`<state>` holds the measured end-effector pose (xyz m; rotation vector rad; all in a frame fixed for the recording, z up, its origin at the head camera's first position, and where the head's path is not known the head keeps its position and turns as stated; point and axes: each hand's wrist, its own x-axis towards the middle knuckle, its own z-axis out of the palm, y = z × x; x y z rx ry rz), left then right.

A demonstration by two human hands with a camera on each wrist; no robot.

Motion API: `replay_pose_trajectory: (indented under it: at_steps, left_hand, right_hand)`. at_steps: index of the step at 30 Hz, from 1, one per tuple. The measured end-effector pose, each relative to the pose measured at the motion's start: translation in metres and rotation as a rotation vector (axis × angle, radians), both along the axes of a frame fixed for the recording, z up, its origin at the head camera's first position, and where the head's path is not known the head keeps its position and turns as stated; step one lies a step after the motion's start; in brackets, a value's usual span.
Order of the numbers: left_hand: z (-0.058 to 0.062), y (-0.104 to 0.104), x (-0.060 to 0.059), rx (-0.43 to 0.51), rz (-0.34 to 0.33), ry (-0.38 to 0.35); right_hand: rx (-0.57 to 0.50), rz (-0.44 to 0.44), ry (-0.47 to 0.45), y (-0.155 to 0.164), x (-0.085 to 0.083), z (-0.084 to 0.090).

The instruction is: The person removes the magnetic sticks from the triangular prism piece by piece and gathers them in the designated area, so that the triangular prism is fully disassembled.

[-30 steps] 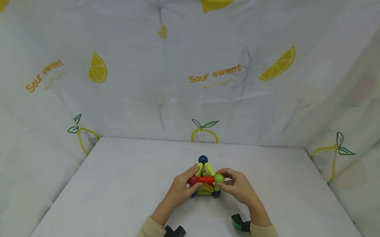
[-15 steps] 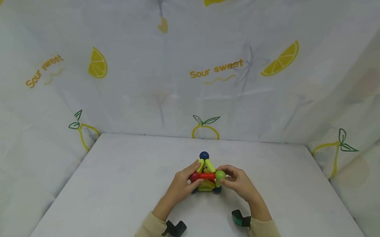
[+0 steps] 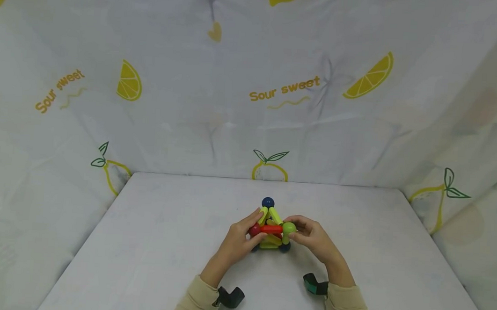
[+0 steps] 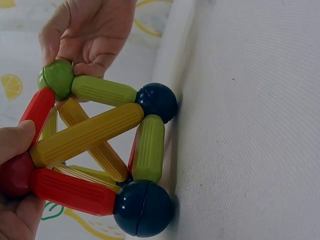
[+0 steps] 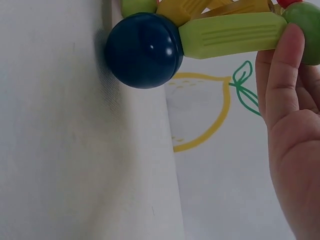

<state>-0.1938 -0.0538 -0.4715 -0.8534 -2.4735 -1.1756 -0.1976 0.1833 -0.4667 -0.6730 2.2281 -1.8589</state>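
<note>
- At the far left, pale cloth (image 3: 11,170) hangs beside the table, printed with orange "Sour sweet" lettering (image 3: 59,91) and a yellow lemon slice (image 3: 130,81).
- Next, the white table (image 3: 151,243) spreads out, its straight far edge running along the cloth.
- Left of the build, my left hand (image 3: 236,242) pinches the red ball (image 4: 15,175) between thumb and fingers.
- Between my hands, the rod-and-ball frame (image 3: 272,229) stands on the table, dark blue balls (image 4: 145,209) touching the surface.
- Just right, my right hand (image 3: 315,239) pinches the green ball (image 3: 288,228).
- At the far right, the cloth sags in soft folds, bearing a lemon outline (image 3: 442,202) with green leaves.
</note>
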Motion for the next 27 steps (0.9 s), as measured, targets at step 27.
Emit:
replay_pose_trajectory:
  at_steps: [27]
  left_hand:
    - [0.0001,0.001,0.0006,0.02,-0.007,-0.003]
  right_hand:
    - [-0.079,0.084,0.015,0.0028,0.0002,-0.0014]
